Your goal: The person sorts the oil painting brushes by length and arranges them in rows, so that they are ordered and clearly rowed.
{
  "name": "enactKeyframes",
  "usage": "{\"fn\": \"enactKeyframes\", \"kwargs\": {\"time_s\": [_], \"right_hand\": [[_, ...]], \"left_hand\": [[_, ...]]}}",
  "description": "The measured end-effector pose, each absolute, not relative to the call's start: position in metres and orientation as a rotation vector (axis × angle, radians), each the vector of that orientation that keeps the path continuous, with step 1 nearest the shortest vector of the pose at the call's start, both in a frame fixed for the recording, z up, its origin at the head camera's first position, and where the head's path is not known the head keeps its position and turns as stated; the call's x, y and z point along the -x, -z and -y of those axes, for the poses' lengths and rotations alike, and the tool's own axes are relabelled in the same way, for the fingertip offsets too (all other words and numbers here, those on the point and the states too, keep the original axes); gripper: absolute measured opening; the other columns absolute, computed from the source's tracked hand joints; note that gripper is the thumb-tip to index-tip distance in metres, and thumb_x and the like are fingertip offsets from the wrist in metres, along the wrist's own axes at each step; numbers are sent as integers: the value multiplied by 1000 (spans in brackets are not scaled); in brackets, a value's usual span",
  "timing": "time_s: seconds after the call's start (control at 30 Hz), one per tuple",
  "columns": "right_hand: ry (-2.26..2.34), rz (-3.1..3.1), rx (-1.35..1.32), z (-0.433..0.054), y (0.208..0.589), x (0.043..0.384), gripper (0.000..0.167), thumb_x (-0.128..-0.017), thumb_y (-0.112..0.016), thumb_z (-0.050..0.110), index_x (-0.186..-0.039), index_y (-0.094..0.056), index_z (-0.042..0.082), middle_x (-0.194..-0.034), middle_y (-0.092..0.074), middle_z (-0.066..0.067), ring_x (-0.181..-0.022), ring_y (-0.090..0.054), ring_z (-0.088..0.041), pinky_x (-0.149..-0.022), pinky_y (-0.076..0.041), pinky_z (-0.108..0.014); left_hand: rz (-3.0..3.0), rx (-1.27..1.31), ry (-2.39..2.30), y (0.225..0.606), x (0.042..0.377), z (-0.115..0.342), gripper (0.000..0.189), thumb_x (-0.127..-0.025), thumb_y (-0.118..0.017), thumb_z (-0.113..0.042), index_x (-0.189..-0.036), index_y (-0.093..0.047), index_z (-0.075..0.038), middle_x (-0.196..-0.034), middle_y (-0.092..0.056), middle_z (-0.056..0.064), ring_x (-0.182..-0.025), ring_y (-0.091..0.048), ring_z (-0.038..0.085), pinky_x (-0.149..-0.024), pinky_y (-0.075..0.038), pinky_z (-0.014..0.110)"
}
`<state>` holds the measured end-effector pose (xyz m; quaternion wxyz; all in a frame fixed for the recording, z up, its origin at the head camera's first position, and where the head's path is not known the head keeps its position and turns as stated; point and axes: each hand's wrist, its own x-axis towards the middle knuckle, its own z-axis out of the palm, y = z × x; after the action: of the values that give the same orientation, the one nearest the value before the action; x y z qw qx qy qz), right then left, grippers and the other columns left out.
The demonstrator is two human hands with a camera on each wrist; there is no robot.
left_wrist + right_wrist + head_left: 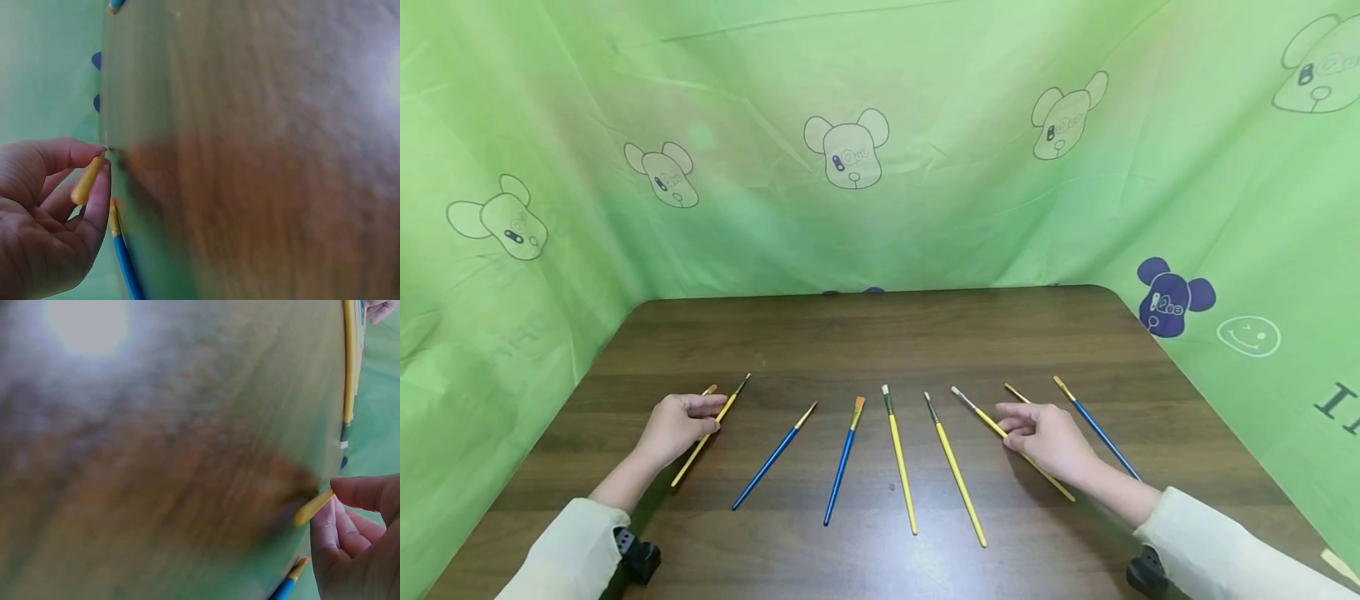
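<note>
My left hand (673, 429) pinches a yellow-handled paintbrush (692, 459) between thumb and fingers, bristles pointing away from me. Partly hidden behind that hand is another brush, its orange tip (711, 389) showing; in the left wrist view a blue-handled brush (127, 265) lies beside the hand. On the right, my right hand (1060, 442) pinches a second yellow-handled paintbrush (988, 420), which slants away to the left. Beyond those fingers a thin brush tip (1017, 392) pokes out, its handle mostly covered. A blue-handled brush (1097, 427) lies just right of this hand.
Between the hands, two blue-handled brushes (765, 468) and two yellow-handled brushes (902, 473) lie spread apart on the brown wooden table (865, 333). Green printed cloth (760, 217) hangs along the table's back and sides. A pale object (1339, 567) shows at the right edge.
</note>
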<state>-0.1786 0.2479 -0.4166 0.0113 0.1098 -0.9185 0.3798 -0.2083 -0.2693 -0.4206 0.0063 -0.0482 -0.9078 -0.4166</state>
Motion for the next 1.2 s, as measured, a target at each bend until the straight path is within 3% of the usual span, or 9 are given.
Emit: {"fn": "enactKeyframes", "kwargs": {"time_s": [0.1,0.37,0.5,0.67,0.87,1.2], "right_hand": [[-1202,2874,-333,-247,414,181,39,-78,-70,-6,-116,-63,-11,-90,-72,-7,-81,-68,-21,-66,-53,-23],[-1403,2876,-352,-244,398,194,36,-83,-68,-5,-117,-61,-15,-95,-69,-14,-86,-64,-24,-66,-53,-22],[-1565,2876,-327,-240,388,204,41,-85,-64,-4,-124,-55,-16,-101,-66,-20,-86,-61,-21,-65,-53,-24],[-1772,2857,-260,-232,378,219,47,-88,-61,-4,-131,-48,-17,-111,-60,-26,-87,-60,-15,-70,-55,-27],[-1912,2843,-175,-222,372,239,47,-91,-58,-5,-134,-45,-17,-112,-58,-23,-87,-60,-14,-71,-55,-26],[-2182,2693,-48,-209,368,275,49,-91,-53,-10,-137,-37,-19,-95,-57,-6,-77,-58,-8,-67,-53,-20]], "left_hand": [[2833,112,1403,418,210,267,37,-81,-69,8,-118,-65,7,-103,-70,19,-96,-66,28,-63,-54,22],[2751,65,1666,409,220,252,40,-84,-66,7,-123,-60,12,-108,-68,22,-72,-61,11,-58,-53,23],[2714,76,1752,405,229,236,37,-85,-65,6,-122,-61,12,-111,-67,23,-75,-62,8,-61,-54,23],[2675,41,1868,400,240,215,36,-86,-65,5,-122,-61,11,-113,-66,25,-79,-64,10,-63,-55,23],[2609,0,2002,397,256,189,36,-87,-64,3,-121,-61,13,-109,-67,25,-82,-67,17,-66,-56,23],[2547,-103,2176,393,283,148,36,-89,-63,2,-124,-59,11,-112,-65,26,-81,-65,19,-68,-57,25]]}}
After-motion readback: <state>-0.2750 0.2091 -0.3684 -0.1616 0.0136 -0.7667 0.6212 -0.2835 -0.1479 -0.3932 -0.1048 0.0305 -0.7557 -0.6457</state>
